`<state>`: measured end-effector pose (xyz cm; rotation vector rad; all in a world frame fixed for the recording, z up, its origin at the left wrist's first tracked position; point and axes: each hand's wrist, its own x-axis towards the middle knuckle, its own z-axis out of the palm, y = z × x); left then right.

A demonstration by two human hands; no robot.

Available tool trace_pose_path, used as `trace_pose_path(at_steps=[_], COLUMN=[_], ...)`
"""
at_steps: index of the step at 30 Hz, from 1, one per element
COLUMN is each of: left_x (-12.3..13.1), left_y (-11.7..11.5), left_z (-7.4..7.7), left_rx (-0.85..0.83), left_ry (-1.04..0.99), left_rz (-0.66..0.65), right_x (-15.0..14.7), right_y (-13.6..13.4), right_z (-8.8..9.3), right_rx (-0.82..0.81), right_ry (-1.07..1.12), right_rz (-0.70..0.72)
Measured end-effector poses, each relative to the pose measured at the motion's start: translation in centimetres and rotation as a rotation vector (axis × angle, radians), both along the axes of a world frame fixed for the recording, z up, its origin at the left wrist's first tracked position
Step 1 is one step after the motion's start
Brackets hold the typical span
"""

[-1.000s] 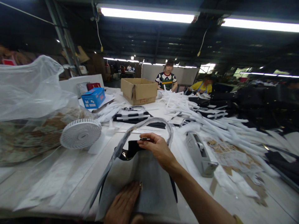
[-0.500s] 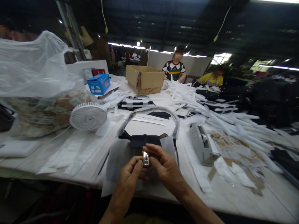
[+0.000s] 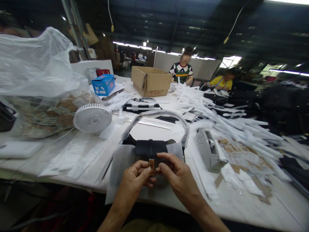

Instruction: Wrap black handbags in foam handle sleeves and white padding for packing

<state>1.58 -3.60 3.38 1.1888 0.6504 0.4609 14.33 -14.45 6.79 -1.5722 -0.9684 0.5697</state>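
Workroom, head view: dim, high-roofed hall; strip lights [image 3: 132, 46] in bkgd, yellow-ended cord [image 3: 112, 28] hanging upper L of ctr.
Co-workers: person in patterned top [image 3: 181, 71] beyond table; person in yellow [image 3: 220, 83] farther R, leaning fwd.
Table [image 3: 287, 206]: white, cluttered, spanning frame L to R.
Bag [image 3: 142, 149]: dark, on table at near edge, directly before wearer; black flap [image 3: 160, 149] across its top, wrapped handle [image 3: 186, 130] arching up behind, pale sheet [image 3: 120, 164] over part of its front.
Clasp [image 3: 151, 166]: small metal piece, bottom ctr of flap, upright betw. both hands; face shows amber reflection.
L hand [image 3: 135, 177]: thumb and fingers closed in a pinch on clasp's lower L side.
R hand [image 3: 180, 172]: thumb and forefinger slightly parted, tips at clasp's R side; contact unclear, as gap is too small to resolve, so can't tell if it grips.
L of bag: white fan [image 3: 93, 118], clear plastic sack [image 3: 36, 64] w/ brownish contents, blue box [image 3: 103, 85] behind fan.
Behind bag: open carton [image 3: 156, 84], far side of table.
R of bag: gray device [image 3: 205, 151] just beside; heap of white tubes [image 3: 231, 127] beyond, dark goods [image 3: 285, 100] stacked far R.
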Motion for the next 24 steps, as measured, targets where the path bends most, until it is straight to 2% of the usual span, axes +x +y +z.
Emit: trace_pose_path(at_steps=[2, 4, 7, 10, 14, 16, 21, 24], left_x=[-0.1, -0.3, -0.4, -0.2, -0.2, -0.2, 0.0, 0.4], left_y=[0.1, 0.2, 0.4, 0.3, 0.0, 0.0, 0.7, 1.0], left_z=[0.1, 0.3, 0.5, 0.7, 0.7, 0.6, 0.3, 0.3], left_rx=[0.002, 0.001, 0.036, 0.091, 0.135, 0.13, -0.164, -0.302], left_ry=[0.004, -0.012, -0.072, -0.105, -0.063, -0.057, -0.11, -0.165], left_rz=[0.001, 0.002, 0.013, 0.051, 0.096, 0.075, -0.048, -0.168], right_x=[0.1, 0.1, -0.1, -0.4, -0.7, -0.9, -1.1, -1.1], right_y=[0.0, 0.0, 0.1, 0.5, 1.0, 1.0, 0.7, 0.7], right_z=[0.4, 0.6, 0.7, 0.7, 0.7, 0.6, 0.4, 0.2], right_rx=[-0.03, -0.113, -0.244, -0.267, -0.301, -0.314, -0.312, -0.283], right_ry=[-0.072, -0.05, 0.128, 0.258, 0.267, 0.274, 0.505, 0.595], right_rz=[-0.017, -0.004, 0.111, 0.183, 0.134, 0.134, 0.315, 0.359])
